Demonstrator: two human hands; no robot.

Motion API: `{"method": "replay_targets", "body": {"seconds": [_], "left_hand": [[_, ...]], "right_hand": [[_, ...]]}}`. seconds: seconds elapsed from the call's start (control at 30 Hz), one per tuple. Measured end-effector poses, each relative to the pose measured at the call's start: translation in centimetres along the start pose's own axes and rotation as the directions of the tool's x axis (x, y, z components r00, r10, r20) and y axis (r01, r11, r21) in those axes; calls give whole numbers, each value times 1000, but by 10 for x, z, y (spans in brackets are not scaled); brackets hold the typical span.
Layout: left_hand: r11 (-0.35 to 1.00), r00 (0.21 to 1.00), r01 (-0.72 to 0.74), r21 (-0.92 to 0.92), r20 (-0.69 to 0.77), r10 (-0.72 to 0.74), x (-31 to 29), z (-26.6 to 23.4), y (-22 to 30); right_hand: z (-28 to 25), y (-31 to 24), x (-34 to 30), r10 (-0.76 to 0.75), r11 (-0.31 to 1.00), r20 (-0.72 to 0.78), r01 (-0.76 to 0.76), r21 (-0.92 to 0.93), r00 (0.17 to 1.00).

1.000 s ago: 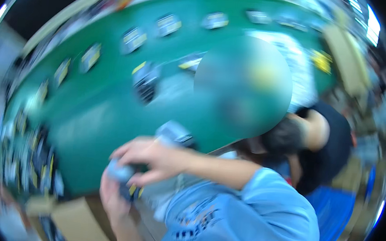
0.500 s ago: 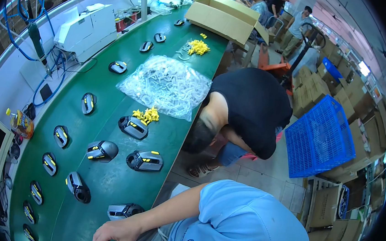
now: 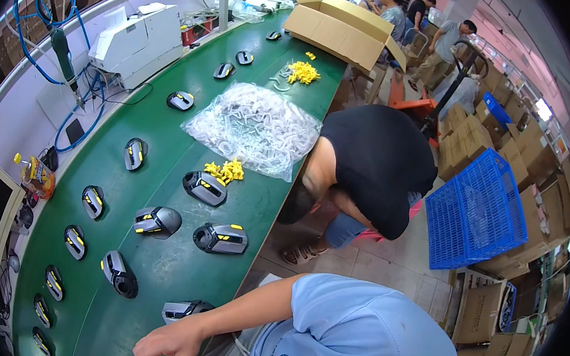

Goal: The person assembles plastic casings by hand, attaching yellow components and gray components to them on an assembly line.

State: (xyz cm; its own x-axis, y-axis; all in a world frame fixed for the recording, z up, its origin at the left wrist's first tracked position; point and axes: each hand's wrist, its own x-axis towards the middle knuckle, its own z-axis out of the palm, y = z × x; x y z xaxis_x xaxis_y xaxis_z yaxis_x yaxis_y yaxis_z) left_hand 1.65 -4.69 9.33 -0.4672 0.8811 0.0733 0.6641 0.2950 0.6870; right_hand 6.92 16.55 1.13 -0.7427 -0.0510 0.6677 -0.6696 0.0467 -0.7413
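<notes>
My right hand [image 3: 170, 345] is at the lower edge, at the end of my bare forearm and light blue sleeve. Its fingers curl down around a grey, rounded thing that is mostly hidden and cut off by the frame. Just above it on the green tabletop [image 3: 155, 261] lies a grey and black computer mouse [image 3: 182, 310], partly behind my forearm. Several more such mice with yellow parts lie about, among them one mouse [image 3: 222, 238] near the table edge and another mouse [image 3: 118, 274] further left. My left hand is out of view.
A clear bag of curved pale pieces [image 3: 252, 128] lies mid-table, with small yellow pieces [image 3: 225, 171] beside it. Beyond stands an open carton [image 3: 335, 33]. A person in black [image 3: 377, 166] bends down at the table's right side. A blue crate [image 3: 475, 211] stands on the floor.
The view has shifted slightly, so most things appear a little further right. My right hand stays low by the table edge, its fingers still curled. A standing person in the background has leaned forward.
</notes>
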Motion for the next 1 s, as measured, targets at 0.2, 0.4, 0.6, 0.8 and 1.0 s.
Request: {"method": "replay_targets", "body": {"seconds": [0.2, 0.4, 0.6, 0.8, 1.0], "left_hand": [[991, 992, 124, -54, 6, -123, -2, 15, -17], [990, 989, -121, -72, -88, 115, 18, 23, 10], [983, 957, -58, 171, -270, 104, 18, 33, 21], [911, 867, -230, 342, -354, 352, 24, 40, 38], [911, 798, -135, 389, -503, 333, 14, 62, 6]], "right_hand": [[19, -3, -3, -26, 999, -134, 21, -36, 991], [10, -1, 3, -87, 974, -272, 24, -225, 958], [-3, -23, 27, -50, 990, -408, -10, -142, 912], [-2, -23, 28, -35, 999, -269, 28, -30, 962], [10, -12, 31, -98, 995, -374, 102, -8, 922]]}}
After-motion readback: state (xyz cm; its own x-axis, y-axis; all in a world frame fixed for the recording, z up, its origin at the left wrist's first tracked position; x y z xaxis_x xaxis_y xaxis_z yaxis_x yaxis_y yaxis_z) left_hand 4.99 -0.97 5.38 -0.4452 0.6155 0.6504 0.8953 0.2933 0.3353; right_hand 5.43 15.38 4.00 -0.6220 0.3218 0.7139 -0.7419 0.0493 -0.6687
